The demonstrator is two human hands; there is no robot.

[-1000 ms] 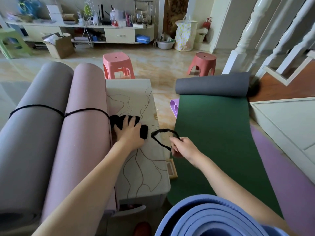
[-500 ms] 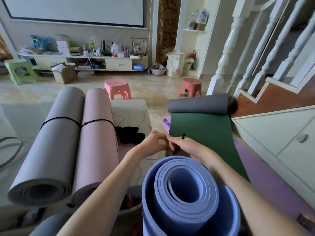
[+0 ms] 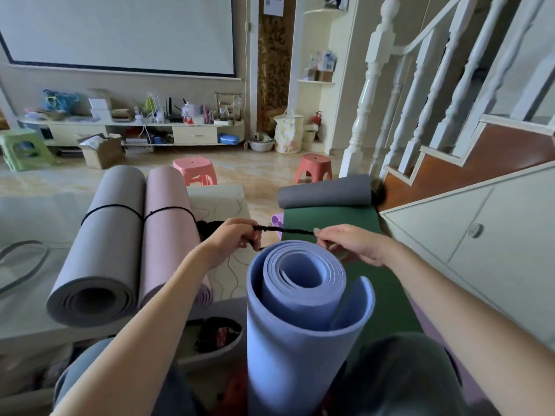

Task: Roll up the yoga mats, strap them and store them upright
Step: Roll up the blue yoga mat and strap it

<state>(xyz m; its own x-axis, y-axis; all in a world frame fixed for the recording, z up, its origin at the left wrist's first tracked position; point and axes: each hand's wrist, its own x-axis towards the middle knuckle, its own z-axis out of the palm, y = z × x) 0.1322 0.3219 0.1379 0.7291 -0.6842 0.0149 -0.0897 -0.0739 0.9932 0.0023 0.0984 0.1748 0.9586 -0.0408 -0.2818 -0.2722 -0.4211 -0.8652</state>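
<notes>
A rolled blue yoga mat (image 3: 303, 319) stands upright between my knees, its open end facing me. Just beyond its top a black strap (image 3: 285, 230) is stretched level between my hands. My left hand (image 3: 231, 238) grips one end of it and my right hand (image 3: 351, 243) pinches the other. To the left a grey rolled mat (image 3: 105, 250) and a pink rolled mat (image 3: 168, 235) lie side by side, each bound with a black strap. A green mat (image 3: 330, 219) lies partly unrolled on the floor, its grey rolled end (image 3: 324, 192) at the far side.
A pale low table (image 3: 222, 202) holds more black straps behind my left hand. Two pink stools (image 3: 195, 172) (image 3: 313, 166) stand on the tiled floor. A staircase and white cabinet (image 3: 468, 235) fill the right. A purple mat edge (image 3: 277, 219) shows under the green one.
My hands have drawn apart, pulling the black strap taut above the blue mat. The view has tilted up, and the blue mat sits lower and more upright in front of me.
</notes>
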